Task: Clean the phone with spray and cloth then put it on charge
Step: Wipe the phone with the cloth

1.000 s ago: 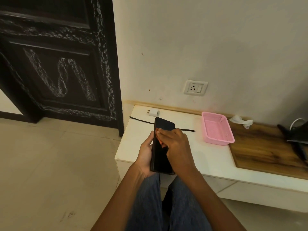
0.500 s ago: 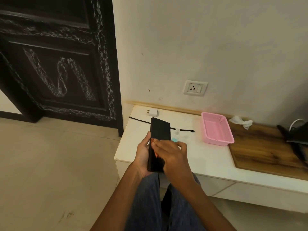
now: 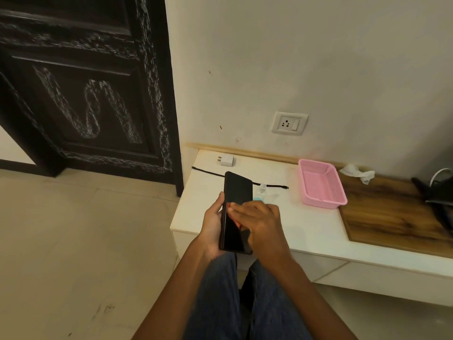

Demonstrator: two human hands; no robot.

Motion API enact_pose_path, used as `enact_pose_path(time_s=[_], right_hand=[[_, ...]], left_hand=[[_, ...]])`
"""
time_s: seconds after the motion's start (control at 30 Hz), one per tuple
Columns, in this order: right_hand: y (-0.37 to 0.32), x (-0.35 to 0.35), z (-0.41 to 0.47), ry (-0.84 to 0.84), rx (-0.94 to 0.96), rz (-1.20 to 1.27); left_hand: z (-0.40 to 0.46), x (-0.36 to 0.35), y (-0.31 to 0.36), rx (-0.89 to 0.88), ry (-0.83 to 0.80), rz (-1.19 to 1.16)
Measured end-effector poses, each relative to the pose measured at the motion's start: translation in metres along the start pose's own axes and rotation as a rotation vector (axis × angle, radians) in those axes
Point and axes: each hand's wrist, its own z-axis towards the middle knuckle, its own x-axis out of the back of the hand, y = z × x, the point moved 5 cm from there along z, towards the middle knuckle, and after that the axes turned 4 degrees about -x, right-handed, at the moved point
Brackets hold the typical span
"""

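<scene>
Right hand (image 3: 259,224) shifted lower down the screen. One phone (image 3: 237,192), long axis pointing toward the wall, gripped by left hand (image 3: 212,224); right fingers flat, grasping nothing. One spray bottle (image 3: 261,191), one adapter (image 3: 226,160).

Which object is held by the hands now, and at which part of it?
The left hand holds the black phone by its long left edge and lower end. The right hand lies with its fingers on the screen, not gripping it.

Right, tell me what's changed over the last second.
The right hand slid down the phone toward its lower half, uncovering the small spray bottle on the white cabinet. The left hand keeps holding the phone. Charger, cable and pink basket stayed put.
</scene>
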Motion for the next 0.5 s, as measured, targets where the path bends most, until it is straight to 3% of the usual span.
enact_pose_path(time_s=[0.13,0.27,0.4,0.5], right_hand=[[-0.007,0.001,-0.001,0.062,-0.013,-0.01],[-0.013,-0.004,-0.015,-0.045,0.087,-0.009],[0.004,0.006,0.002,0.051,-0.04,0.008],[-0.008,-0.004,-0.007,0.017,0.006,-0.052]], left_hand=[[0.001,-0.006,0.001,0.011,-0.017,-0.001],[0.001,0.001,0.0,0.028,-0.058,0.004],[0.004,-0.002,-0.002,0.015,-0.041,-0.021],[0.004,-0.001,0.001,0.023,-0.048,0.011]])
